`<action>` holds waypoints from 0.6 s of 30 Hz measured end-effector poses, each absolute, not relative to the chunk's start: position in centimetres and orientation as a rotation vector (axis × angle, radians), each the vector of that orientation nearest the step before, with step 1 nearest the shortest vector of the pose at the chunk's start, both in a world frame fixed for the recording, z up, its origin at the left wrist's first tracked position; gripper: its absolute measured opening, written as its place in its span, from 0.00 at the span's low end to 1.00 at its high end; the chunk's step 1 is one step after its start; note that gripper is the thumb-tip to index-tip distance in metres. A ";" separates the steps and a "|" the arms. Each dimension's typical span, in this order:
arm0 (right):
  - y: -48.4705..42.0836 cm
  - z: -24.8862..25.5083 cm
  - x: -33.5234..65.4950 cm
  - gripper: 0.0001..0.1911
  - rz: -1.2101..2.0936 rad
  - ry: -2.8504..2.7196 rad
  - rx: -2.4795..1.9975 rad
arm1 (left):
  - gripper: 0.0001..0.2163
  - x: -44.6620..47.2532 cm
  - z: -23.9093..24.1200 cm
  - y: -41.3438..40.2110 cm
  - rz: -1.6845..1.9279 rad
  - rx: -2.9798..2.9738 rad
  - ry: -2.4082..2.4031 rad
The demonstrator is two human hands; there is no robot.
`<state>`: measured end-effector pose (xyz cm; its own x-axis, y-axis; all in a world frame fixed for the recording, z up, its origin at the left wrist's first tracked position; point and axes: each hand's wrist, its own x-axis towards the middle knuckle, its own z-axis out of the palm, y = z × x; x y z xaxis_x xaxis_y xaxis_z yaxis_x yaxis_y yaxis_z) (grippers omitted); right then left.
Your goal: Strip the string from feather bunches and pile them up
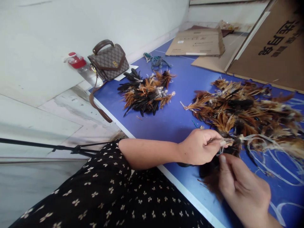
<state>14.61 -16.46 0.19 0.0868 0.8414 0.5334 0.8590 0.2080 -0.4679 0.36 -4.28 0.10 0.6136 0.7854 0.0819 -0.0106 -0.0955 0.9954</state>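
Note:
My left hand is closed in a pinch on the pale quill ends of a bunch of feathers. Dark and brown plumes of that bunch hang below, partly covered by both hands. Just to the right, my right hand pinches a thin white string between thumb and forefinger, close to the left fingertips. A big pile of brown and black feathers lies beyond my hands. Loops of white ribbon trail over the table to the right. Whether the string circles the quills cannot be made out.
Tied feather bunches lie farther left on the blue table. Behind them are teal cords, a brown handbag and a red-capped bottle. Flat cardboard and a tall carton stand at the back.

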 end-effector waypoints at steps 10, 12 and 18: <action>-16.1 1.0 19.5 0.09 0.089 -2.039 -1.396 | 0.09 0.0 -0.4 -2.8 0.402 2.393 0.447; -15.8 1.4 20.7 0.09 0.167 -2.035 -1.424 | 0.08 -0.1 0.0 -2.7 0.248 2.430 0.264; -15.1 0.4 21.6 0.13 0.409 -1.800 -1.439 | 0.11 -0.7 1.2 -2.2 0.452 2.049 0.000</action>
